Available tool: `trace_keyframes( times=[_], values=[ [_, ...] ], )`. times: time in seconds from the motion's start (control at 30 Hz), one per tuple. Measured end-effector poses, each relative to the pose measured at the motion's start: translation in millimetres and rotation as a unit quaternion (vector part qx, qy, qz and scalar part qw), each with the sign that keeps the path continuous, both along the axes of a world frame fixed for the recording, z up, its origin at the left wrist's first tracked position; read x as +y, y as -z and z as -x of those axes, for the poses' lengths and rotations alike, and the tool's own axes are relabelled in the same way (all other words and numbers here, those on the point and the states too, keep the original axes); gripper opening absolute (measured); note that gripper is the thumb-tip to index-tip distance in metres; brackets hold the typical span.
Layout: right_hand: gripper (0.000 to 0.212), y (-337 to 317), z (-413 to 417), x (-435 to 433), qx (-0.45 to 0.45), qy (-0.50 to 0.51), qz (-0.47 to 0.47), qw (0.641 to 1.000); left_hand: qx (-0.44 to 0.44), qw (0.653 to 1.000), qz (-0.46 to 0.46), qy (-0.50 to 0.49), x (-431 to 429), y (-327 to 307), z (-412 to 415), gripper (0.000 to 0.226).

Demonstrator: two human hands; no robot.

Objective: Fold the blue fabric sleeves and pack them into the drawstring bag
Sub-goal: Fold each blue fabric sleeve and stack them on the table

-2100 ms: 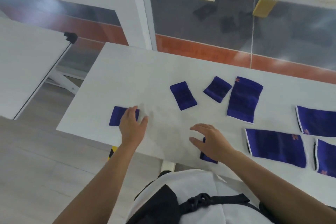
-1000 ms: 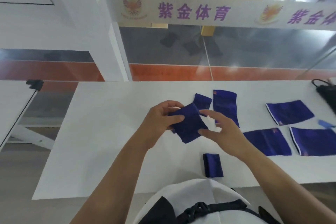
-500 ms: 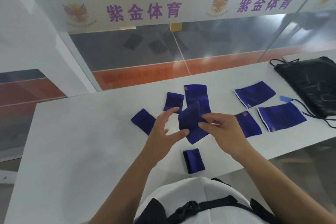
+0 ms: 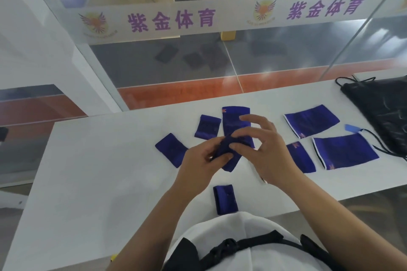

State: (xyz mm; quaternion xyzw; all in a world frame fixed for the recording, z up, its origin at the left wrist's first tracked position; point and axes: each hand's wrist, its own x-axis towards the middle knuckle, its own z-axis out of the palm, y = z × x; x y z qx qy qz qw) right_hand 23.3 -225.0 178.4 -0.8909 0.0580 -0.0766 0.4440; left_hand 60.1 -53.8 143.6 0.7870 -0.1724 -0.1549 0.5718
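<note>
Both hands hold one small blue sleeve (image 4: 229,156) above the white table (image 4: 99,171). My left hand (image 4: 202,160) pinches its lower left part, and my right hand (image 4: 262,149) grips its top with the fingers curled over it. Folded small sleeves lie at the near edge (image 4: 225,199), to the left (image 4: 170,149) and behind the hands (image 4: 207,126). A longer sleeve (image 4: 235,120) lies flat behind my fingers. Three flat sleeves lie to the right (image 4: 311,121), (image 4: 301,159), (image 4: 344,150). The black drawstring bag (image 4: 383,108) rests at the table's far right.
A small blue tag (image 4: 352,128) lies by the bag's cord. A glass partition with a printed white band (image 4: 198,20) runs just behind the table. A second white table's corner (image 4: 3,133) shows at the left. My white shirt and a black strap fill the bottom.
My left hand picked a folded sleeve off the table's left side and brought it to the middle. Both hands now grip it more tightly. The view swung right, revealing the bag.
</note>
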Motion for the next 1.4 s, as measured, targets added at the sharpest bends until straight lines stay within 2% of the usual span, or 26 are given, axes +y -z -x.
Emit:
trace_keyframes(
  times=[0.07,0.13,0.17,0.27,0.37,0.6,0.8,0.87,1.03,1.13,1.23,1.3,1.4],
  values=[
    [0.027,-5,1,-12,0.009,0.015,-0.065,0.998,0.052,0.997,0.047,-0.025,-6,-2,4,0.025],
    [0.045,-12,3,-26,0.078,0.014,-0.155,0.985,0.113,0.987,0.101,-0.045,-12,-5,7,0.026],
    [0.047,-13,4,-33,0.114,0.000,-0.189,0.975,0.133,0.983,0.118,-0.051,-15,-6,9,0.026],
    [0.031,-13,10,-43,0.163,-0.033,-0.256,0.952,0.151,0.979,0.122,-0.063,-22,-8,14,0.025],
    [0.019,-6,16,-46,0.155,-0.026,-0.276,0.948,0.152,0.980,0.105,-0.080,-29,-6,22,0.024],
    [0.017,19,24,-58,0.169,0.017,-0.335,0.927,0.180,0.976,0.078,-0.099,-38,3,44,0.035],
    [0.022,51,37,-66,0.212,0.062,-0.454,0.863,0.245,0.956,0.057,-0.154,-39,23,69,0.025],
    [0.019,64,44,-65,0.245,0.049,-0.457,0.854,0.271,0.944,0.052,-0.182,-41,31,76,0.021],
    [0.026,84,52,-70,0.321,-0.008,-0.388,0.864,0.285,0.936,0.007,-0.208,-38,51,90,0.020],
    [0.029,93,52,-74,0.350,-0.023,-0.395,0.849,0.317,0.922,0.048,-0.220,-38,54,98,0.022],
    [0.029,103,56,-67,0.370,0.013,-0.413,0.832,0.353,0.888,0.089,-0.283,-44,64,105,0.020],
    [0.024,109,63,-55,0.364,0.062,-0.408,0.835,0.380,0.862,0.100,-0.320,-48,74,114,0.021],
    [0.014,121,75,-39,0.367,0.104,-0.393,0.836,0.403,0.850,0.102,-0.323,-55,89,130,0.025]
  ],
)
